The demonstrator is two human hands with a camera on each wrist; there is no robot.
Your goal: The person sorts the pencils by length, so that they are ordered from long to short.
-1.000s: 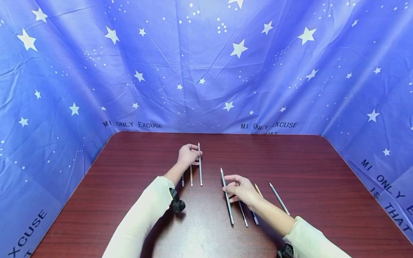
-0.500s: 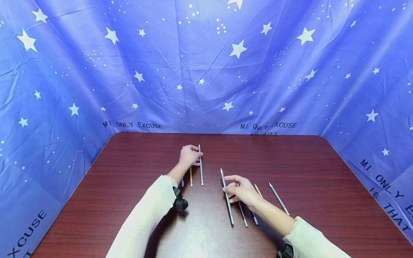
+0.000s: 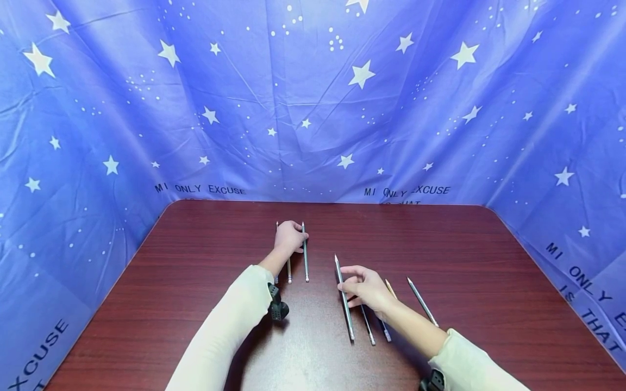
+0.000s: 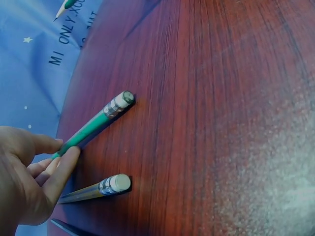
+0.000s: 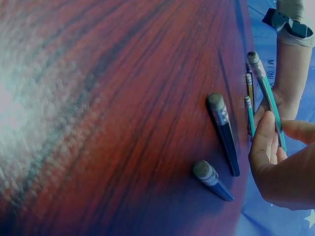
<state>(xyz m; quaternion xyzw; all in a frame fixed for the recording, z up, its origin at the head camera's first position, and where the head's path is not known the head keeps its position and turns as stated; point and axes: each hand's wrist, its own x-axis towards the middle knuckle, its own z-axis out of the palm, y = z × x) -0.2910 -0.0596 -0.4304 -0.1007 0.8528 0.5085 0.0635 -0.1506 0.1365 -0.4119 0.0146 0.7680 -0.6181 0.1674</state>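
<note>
Beyond both grips rises the blue star-printed cloth [image 3: 146,108], and it's lettered: "MI ONLY EXCUSE" past the left hand, the same past the right, "IS THAT" further right! Next, the dark red wood-grain table [image 3: 489,244]: its far edge runs near the left hand, while wide bare wood stretches left of that grip and right of the other. The right hand [image 3: 368,289] has thumb and fingertips closed on a green pencil [image 5: 268,96]; the left hand [image 3: 289,237], ahead and to its left, pinches another, a white-tipped green pencil [image 4: 91,127]. Just left of that grip lies a yellow pencil [image 4: 86,193]. Right of the right-hand grip: two dark pencils [image 5: 226,140], then a partly hidden tan pencil [image 3: 390,288], and outermost, a grey-green pencil [image 3: 423,301].
</note>
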